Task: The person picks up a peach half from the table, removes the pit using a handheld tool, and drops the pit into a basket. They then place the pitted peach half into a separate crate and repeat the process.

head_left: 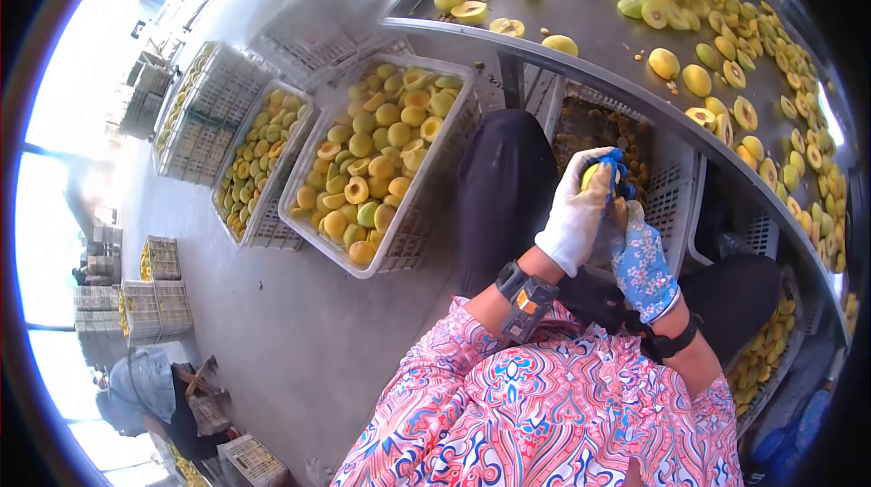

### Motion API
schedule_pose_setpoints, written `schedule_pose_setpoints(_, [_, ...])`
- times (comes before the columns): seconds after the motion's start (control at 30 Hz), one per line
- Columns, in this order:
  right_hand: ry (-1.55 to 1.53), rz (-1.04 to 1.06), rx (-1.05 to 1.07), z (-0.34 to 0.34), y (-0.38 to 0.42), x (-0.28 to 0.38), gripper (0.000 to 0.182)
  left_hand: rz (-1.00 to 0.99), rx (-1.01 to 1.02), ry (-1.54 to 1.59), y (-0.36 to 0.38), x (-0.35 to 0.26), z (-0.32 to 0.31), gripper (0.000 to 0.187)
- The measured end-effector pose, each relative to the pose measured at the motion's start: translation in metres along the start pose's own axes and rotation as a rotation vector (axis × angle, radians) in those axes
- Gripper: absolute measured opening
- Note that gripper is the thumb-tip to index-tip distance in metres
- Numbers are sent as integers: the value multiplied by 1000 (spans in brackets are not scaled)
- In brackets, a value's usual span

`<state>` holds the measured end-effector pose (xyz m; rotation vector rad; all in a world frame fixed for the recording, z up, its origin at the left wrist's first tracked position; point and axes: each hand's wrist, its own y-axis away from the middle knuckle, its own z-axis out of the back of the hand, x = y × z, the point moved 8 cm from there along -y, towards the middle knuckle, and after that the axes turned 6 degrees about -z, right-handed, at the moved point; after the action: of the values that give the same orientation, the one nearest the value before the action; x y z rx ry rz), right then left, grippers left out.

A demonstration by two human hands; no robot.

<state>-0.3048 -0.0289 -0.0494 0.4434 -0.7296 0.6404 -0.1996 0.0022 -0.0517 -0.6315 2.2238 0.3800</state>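
My left hand (577,215), in a white glove, is closed around a yellow peach (592,176). Bright blue material (620,166) wraps over the fingertips and the peach's far side. Just below and to the right, my right hand (642,265), in a blue flowered glove, is closed close against the left one. A brownish piece (620,210) shows at its fingertips, but I cannot tell what it is. Both hands are above a crate (667,192) holding brown pits and scraps between my knees.
A metal table (581,65) at upper right carries many halved peaches (744,112). On the floor to the left stand a white crate full of peaches (363,151) and more filled crates (263,160). Another person (150,392) sits at lower left. Peaches (762,351) fill a crate at right.
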Motion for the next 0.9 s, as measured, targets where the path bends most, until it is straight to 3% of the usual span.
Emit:
schedule_pose_setpoints(0.1, [-80,-20,90,-6,-4,1,43,-86,-9,-45,-4,3,10,26])
schedule_pose_setpoints(0.23, [-257,221,0,-5,-3,21,25,-161,24,-63,-5,-2,15,28])
schedule_pose_setpoints(0.33, [-920,-489,273,-27,8,8,14,-156,41,-51,-6,-6,16,30])
schedule_pose_setpoints(0.43, [-1071,-561,531,-26,17,26,12,-186,122,48,-6,-13,12,32])
schedule_pose_setpoints(0.57, [-1282,-477,794,-25,24,19,29,-110,360,71,-10,1,7,39])
schedule_pose_setpoints(0.6, [-1315,-452,790,-24,26,13,34,-174,416,-3,-9,-4,2,39])
schedule_pose_setpoints(0.63, [-1358,-427,804,-23,27,7,34,-87,410,-101,-8,-6,-3,34])
schedule_pose_setpoints(0.73, [-1441,-359,821,-18,32,-7,35,-564,534,-707,-5,-44,-18,25])
schedule_pose_setpoints(0.83, [-1410,-235,768,-6,24,-17,34,-795,321,-900,3,-104,10,26])
schedule_pose_setpoints(0.9, [-1326,-306,746,-3,16,-34,34,-863,11,-1112,4,-147,73,25])
